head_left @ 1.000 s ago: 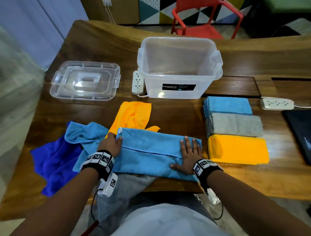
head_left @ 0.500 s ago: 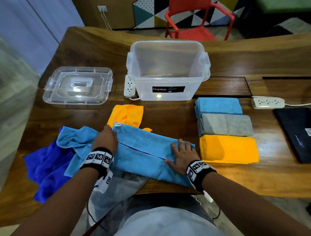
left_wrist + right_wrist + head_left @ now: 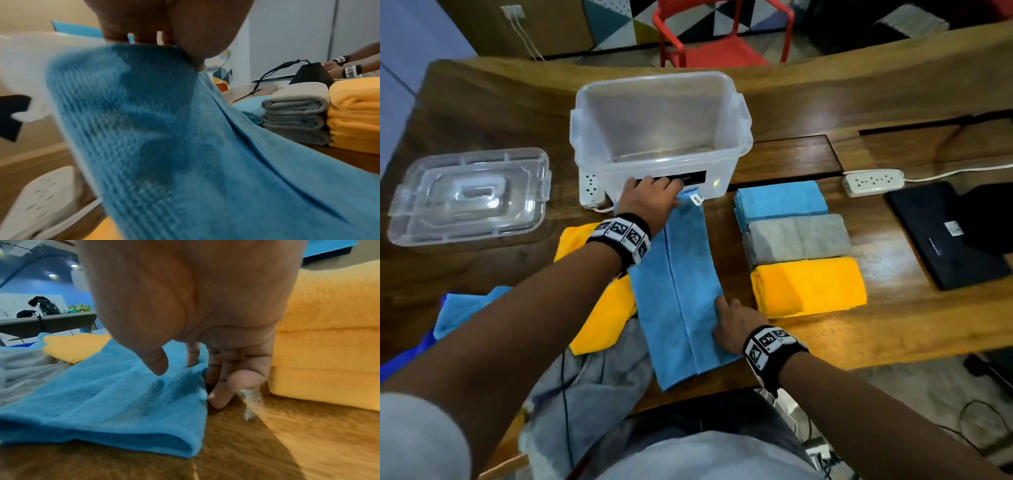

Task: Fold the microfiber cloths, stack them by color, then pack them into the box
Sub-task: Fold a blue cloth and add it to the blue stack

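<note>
A light blue cloth (image 3: 678, 291) (image 3: 164, 129) (image 3: 102, 394), folded into a long strip, lies on the wooden table and points away from me. My left hand (image 3: 654, 195) (image 3: 174, 40) pinches its far end, lifted just in front of the clear box (image 3: 654, 77). My right hand (image 3: 729, 318) (image 3: 180, 376) touches the strip's near right edge with straight fingertips, thumb held off it. Folded stacks sit to the right: light blue (image 3: 780, 200), grey (image 3: 796, 236) (image 3: 296, 116) and yellow (image 3: 810, 286) (image 3: 329, 340).
Loose yellow (image 3: 599, 308), grey (image 3: 592, 387), light blue (image 3: 465, 305) and dark blue (image 3: 400, 363) cloths lie at the left. The clear lid (image 3: 469, 195) sits far left. Power strips (image 3: 873, 181) (image 3: 590, 185) and a black laptop (image 3: 945, 236) are on the table.
The strip has swung from lying crosswise to pointing away from me. My left hand carried its end up to the box while my right hand stayed at the near end.
</note>
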### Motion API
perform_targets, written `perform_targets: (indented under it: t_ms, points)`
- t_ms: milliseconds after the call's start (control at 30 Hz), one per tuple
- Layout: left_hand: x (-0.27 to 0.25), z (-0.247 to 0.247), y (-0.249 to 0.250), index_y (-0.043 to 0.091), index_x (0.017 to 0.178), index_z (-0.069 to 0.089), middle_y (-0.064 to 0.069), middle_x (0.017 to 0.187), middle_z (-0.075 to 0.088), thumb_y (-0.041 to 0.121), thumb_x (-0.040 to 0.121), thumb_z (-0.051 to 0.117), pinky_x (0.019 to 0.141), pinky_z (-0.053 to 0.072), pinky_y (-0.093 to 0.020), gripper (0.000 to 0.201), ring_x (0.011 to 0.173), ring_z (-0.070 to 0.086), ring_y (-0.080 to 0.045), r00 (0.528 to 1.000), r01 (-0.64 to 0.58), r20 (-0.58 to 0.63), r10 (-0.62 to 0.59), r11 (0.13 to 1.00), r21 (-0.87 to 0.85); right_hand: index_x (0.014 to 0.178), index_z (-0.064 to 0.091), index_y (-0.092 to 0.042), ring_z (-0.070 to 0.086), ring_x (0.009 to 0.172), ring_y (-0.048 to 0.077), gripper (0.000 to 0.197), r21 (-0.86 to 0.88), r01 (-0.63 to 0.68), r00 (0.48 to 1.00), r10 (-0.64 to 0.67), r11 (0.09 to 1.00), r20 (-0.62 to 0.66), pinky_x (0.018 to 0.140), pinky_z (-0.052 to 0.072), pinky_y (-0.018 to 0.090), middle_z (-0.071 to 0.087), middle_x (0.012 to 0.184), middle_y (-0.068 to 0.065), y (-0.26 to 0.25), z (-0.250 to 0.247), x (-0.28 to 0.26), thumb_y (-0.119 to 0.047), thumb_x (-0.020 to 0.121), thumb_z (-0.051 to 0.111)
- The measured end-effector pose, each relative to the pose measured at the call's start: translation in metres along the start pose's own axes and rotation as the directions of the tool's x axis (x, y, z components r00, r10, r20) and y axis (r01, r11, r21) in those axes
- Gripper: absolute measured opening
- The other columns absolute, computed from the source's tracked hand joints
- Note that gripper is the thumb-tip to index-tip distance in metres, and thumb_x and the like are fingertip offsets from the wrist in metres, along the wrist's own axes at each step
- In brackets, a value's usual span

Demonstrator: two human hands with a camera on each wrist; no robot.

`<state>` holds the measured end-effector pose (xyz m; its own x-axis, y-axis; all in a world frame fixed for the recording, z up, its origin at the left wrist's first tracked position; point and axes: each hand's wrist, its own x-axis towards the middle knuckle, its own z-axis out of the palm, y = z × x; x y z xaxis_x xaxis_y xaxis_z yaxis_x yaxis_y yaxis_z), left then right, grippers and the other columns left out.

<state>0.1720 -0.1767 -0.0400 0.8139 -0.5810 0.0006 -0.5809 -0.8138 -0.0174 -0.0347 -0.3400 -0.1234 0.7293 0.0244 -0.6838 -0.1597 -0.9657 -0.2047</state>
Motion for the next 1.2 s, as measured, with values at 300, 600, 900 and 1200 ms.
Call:
perform_targets:
  t_ms: [300,600,900,1200]
  points:
    - [-0.070,0.056,0.018,0.021,0.111,0.059,-0.006,0.117,0.058,0.020,0.089,0.059,0.084,0.043,-0.045,0.022,0.105,0.056,-0.034,0.993,0.022,0.116,0.006,0.971,-0.238,0.135,0.033,-0.022,0.060,0.113,0.038,0.041,0.079,0.156,0.988,-0.156,0.985,-0.010,0.090,0.050,0.045,0.051,0.134,0.015,0.021,0.005,-0.006,-0.023,0.095,0.043]
    - [-0.220,0.104,0.027,0.031,0.097,0.056,0.000,0.110,0.060,0.014,0.047,0.078,0.072,0.051,-0.036,0.058,0.095,0.061,-0.027,0.959,-0.092,0.227,0.169,0.945,-0.315,0.142,0.030,-0.034,0.057,0.119,0.032,0.057,-0.012,0.341,0.939,-0.340,0.940,0.045,0.097,0.052,0.043,0.043,0.142,0.006,0.040,0.007,-0.008,-0.018,0.093,0.054]
    - [-0.243,0.100,0.045,0.031,0.102,0.063,-0.002,0.131,0.046,0.029,0.065,0.084,0.076,0.055,-0.044,0.043,0.119,0.040,-0.029,0.978,-0.099,0.155,0.137,0.968,-0.231,0.133,0.047,-0.027,0.050,0.109,0.028,0.042,-0.343,0.508,0.807,-0.576,0.790,-0.131,0.083,0.057,0.042,0.042,0.126,0.011,0.039,0.014,-0.015,-0.029,0.092,0.059]
    - [-0.266,0.112,0.037,0.027,0.110,0.067,0.006,0.116,0.068,0.038,0.093,0.036,0.082,0.049,-0.037,0.037,0.102,0.066,-0.021,0.979,0.115,0.204,-0.023,0.886,-0.449,0.124,0.063,-0.012,0.055,0.126,0.029,0.030,-0.152,0.625,0.763,-0.640,0.766,-0.086,0.105,0.047,0.045,0.055,0.140,0.008,0.047,0.019,-0.018,-0.014,0.095,0.054]
